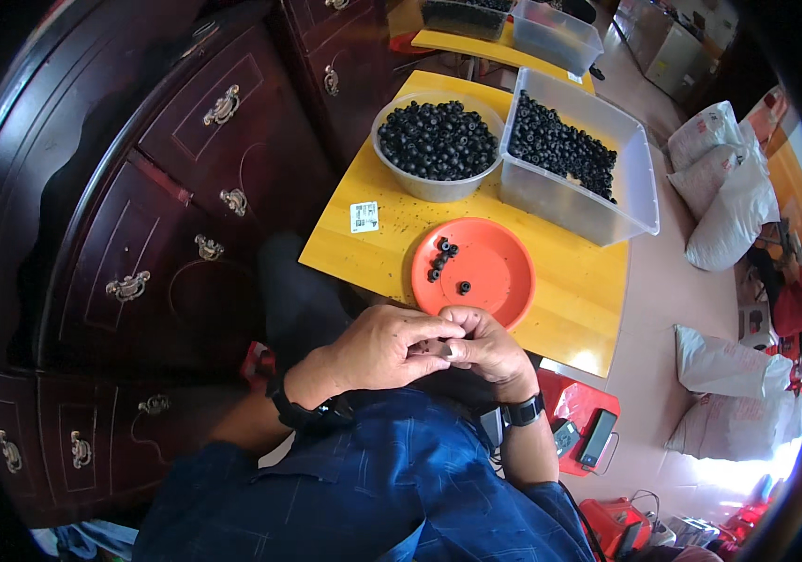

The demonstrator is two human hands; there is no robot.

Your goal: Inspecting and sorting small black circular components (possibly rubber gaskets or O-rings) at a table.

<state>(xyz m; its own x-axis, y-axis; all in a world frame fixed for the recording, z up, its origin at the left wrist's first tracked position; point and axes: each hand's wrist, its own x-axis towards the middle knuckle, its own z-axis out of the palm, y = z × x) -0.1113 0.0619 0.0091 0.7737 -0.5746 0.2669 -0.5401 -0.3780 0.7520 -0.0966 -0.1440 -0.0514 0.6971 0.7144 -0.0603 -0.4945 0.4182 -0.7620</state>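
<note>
small dark part (435,348) pinched between left hand (384,345), right hand (487,348)

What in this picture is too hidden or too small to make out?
- The small piece pinched between left hand and right hand: fingers cover it.
- Black parts on the orange plate: too small for shape.
- Top bins: cut by the edge.

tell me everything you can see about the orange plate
The orange plate is round and shallow with a raised rim, and looks like plastic. It lies flat on the yellow table, just beyond the hands. A few small black round parts lie in it, mostly at its left, one nearer the middle. The hands do not touch it.
</note>
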